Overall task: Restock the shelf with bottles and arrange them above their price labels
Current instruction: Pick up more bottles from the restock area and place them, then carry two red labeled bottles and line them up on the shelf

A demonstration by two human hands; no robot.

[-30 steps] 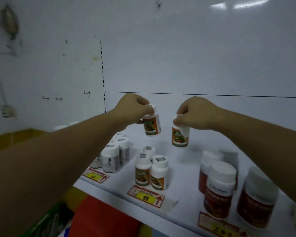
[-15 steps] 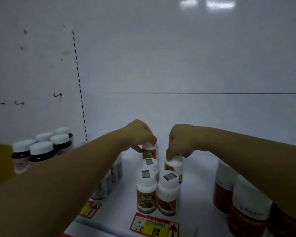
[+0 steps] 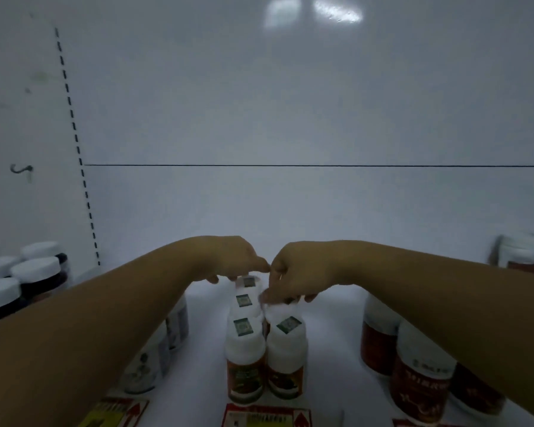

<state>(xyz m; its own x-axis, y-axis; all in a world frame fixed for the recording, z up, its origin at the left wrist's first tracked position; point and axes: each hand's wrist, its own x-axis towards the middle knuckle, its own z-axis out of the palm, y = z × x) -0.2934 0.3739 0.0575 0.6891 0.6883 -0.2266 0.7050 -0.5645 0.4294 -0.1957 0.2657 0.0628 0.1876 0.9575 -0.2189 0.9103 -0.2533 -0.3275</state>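
Observation:
Small white-capped bottles with orange labels stand in two rows above a red and yellow price label (image 3: 265, 417). The left row's front bottle (image 3: 245, 359) has two more behind it. My left hand (image 3: 238, 263) hovers over the rearmost bottle (image 3: 248, 282), fingers spread and off the cap. The right row's front bottle (image 3: 287, 355) stands in front of a second bottle (image 3: 278, 308). My right hand (image 3: 296, 278) pinches that second bottle's cap, hiding most of it.
Grey-labelled bottles (image 3: 145, 365) stand left of the rows above another price label (image 3: 114, 411). Dark jars with white lids (image 3: 37, 272) sit far left. Large red-labelled bottles (image 3: 420, 383) stand on the right. The white shelf (image 3: 330, 343) ends at a white back panel.
Both hands brought their bottles down from the air onto the shelf behind the rows. My left hand has since come off its cap. The view has moved closer and lower.

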